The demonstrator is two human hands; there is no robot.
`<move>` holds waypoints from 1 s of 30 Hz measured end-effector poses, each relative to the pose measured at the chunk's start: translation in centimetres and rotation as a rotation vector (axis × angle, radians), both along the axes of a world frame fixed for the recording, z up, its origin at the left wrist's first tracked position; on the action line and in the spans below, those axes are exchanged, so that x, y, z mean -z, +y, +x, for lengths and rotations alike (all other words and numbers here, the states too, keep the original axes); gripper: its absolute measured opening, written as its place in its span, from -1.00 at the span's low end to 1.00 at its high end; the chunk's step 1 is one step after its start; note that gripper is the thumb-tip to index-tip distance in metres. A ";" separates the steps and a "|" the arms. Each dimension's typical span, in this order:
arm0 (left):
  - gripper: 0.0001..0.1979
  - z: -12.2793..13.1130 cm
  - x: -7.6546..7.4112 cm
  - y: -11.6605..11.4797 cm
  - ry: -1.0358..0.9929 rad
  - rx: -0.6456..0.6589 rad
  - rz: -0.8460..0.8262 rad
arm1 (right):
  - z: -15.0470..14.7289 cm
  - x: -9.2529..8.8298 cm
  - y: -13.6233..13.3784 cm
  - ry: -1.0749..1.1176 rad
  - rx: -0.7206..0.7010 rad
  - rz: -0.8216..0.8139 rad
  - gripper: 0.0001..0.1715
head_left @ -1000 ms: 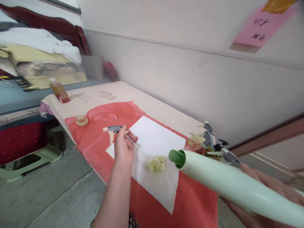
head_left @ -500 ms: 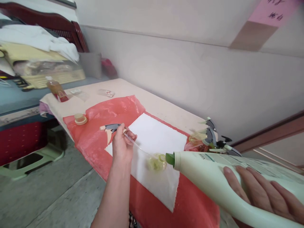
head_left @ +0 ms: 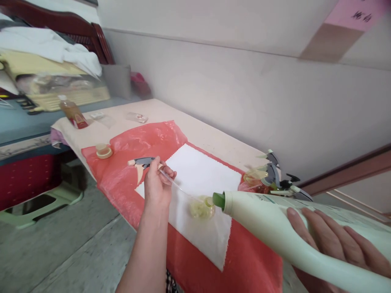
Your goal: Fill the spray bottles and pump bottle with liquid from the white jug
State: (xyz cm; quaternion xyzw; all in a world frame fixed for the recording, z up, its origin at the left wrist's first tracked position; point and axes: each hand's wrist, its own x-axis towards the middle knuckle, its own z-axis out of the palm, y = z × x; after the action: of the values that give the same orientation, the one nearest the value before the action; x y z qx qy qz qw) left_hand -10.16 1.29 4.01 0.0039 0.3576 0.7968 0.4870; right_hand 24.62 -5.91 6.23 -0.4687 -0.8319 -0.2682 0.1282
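Note:
My left hand point(head_left: 159, 181) is closed around a spray nozzle point(head_left: 143, 162) with a grey and cream trigger head. Its clear dip tube slants down to the right, towards a small clear bottle point(head_left: 201, 209) with yellow-green contents. That bottle stands on a white cloth point(head_left: 204, 171). My right hand point(head_left: 332, 240) grips a large pale green jug point(head_left: 262, 219) by its handle, tilted nearly on its side. The jug's green spout is right at the small bottle's mouth; whether liquid is flowing I cannot tell.
Red plastic sheeting point(head_left: 146, 138) lies under the cloth on the table point(head_left: 171, 112). A round cap point(head_left: 104, 151) sits at left, with an amber bottle point(head_left: 73, 112) behind it. More spray bottles point(head_left: 271, 175) stand at right near the wall. A stool point(head_left: 45, 203) is below left.
The view has shifted very slightly. Both hands keep their holds, and the jug's spout stays at the small bottle's mouth.

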 end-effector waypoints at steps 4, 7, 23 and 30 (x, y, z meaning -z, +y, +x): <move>-0.73 0.0 -0.1 0.0 -0.008 0.005 -0.005 | -0.4 -0.5 0.2 -0.114 -0.046 0.069 -0.18; -0.74 0.0 -0.2 0.0 -0.019 0.008 -0.004 | -0.7 -0.8 0.4 -0.163 -0.070 0.086 -0.19; -0.70 0.0 0.0 -0.1 -0.019 -0.004 0.010 | -0.2 -1.0 0.5 -0.158 -0.067 0.060 -0.16; -0.70 -0.1 0.0 -0.1 -0.026 0.000 0.012 | -0.5 -1.5 0.4 -0.122 -0.114 0.017 -0.13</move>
State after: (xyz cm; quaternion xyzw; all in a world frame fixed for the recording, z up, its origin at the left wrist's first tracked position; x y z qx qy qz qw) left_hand -10.26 1.23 3.97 -0.0033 0.3463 0.7990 0.4916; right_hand 24.14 -5.48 7.74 -0.4025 -0.8610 -0.2956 0.0964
